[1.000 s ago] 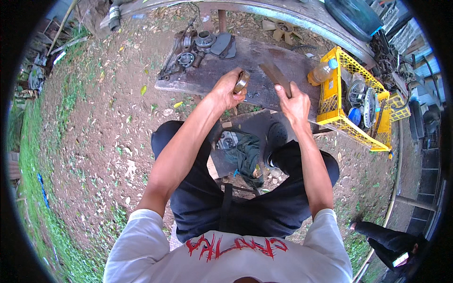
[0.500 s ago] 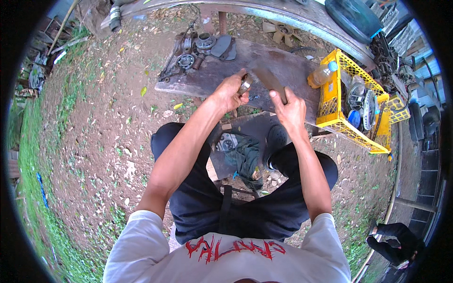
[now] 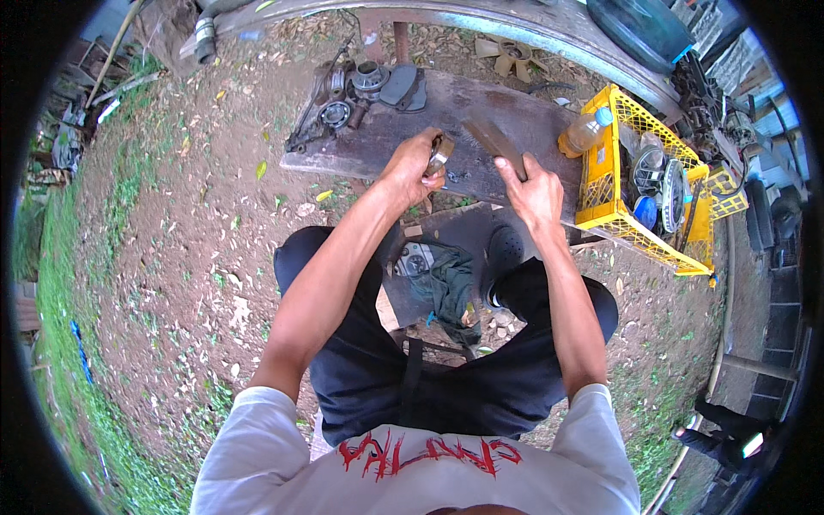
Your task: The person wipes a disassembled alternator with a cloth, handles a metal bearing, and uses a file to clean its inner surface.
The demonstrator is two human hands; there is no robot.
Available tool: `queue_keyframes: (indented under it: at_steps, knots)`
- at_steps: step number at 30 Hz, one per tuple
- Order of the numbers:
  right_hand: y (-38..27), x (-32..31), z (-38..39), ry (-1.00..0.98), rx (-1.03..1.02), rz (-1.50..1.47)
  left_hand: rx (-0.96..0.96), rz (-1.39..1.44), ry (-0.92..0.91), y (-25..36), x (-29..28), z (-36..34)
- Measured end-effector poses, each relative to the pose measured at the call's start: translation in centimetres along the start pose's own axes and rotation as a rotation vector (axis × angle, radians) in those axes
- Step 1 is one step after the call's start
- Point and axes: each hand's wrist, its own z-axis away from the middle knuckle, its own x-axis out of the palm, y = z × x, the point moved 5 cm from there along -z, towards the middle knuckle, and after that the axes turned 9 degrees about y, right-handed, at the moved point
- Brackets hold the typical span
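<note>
Flat tool [image 3: 493, 142] has been drawn slightly off the metal ring [image 3: 442, 156] since half a second ago, when its blurred tip was right beside it; a gap now shows between them. Ring has been shifted a little left, and a person in dark clothes [image 3: 730, 433] at lower right has also moved.

Hands are kept apart. Ring is gripped in the left hand [image 3: 412, 167], fingers wrapped around its outside, held tilted above the near edge of the counter [image 3: 532, 112], around mid-length. Tool is clamped in the right hand [image 3: 537, 197], thumb laid along it, tip pointed toward the far edge and slightly left. Exact tool type cannot be told.

Toward the counter's far left corner, a round bearing-like part [image 3: 335, 112] and a dark flat plate [image 3: 400, 87] are set among other metal parts. At the right end, a yellow crate [image 3: 602, 176] is placed, with a bottle [image 3: 586, 133] beside its left wall.

For good handling, as judged: ring should be held firm, left fingertips kept clear of the tool's path, strokes kept short and light, the ring turned bit by bit so that its surface is met evenly.
</note>
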Motion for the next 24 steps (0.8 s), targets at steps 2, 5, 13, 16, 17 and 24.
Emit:
queue_keyframes:
  at_steps: [2, 5, 13, 16, 17, 24]
  knots:
    - [-0.6, 0.1, 1.2, 0.019, -0.069, -0.073, 0.029, 0.006, 0.012, -0.3, 0.0, 0.3]
    - [-0.4, 0.6, 1.5, 0.004, -0.113, -0.027, 0.024, -0.021, 0.009, -0.5, -0.1, 0.2]
    - [0.2, 0.5, 0.9, 0.017, -0.011, -0.056, 0.038, -0.005, 0.002, -0.3, -0.3, -0.2]
    - [-1.9, -0.6, 1.9, 0.113, -0.247, -0.156, 0.001, 0.026, 0.053, -0.2, -0.3, 0.0]
    - [-2.7, -0.5, 2.7, 0.079, -0.303, -0.147, -0.009, 0.018, 0.031, -0.4, -0.4, -0.1]
    - [-1.7, 0.1, 2.6, 0.019, -0.226, -0.097, 0.015, -0.062, -0.031, 0.0, -0.3, 0.0]
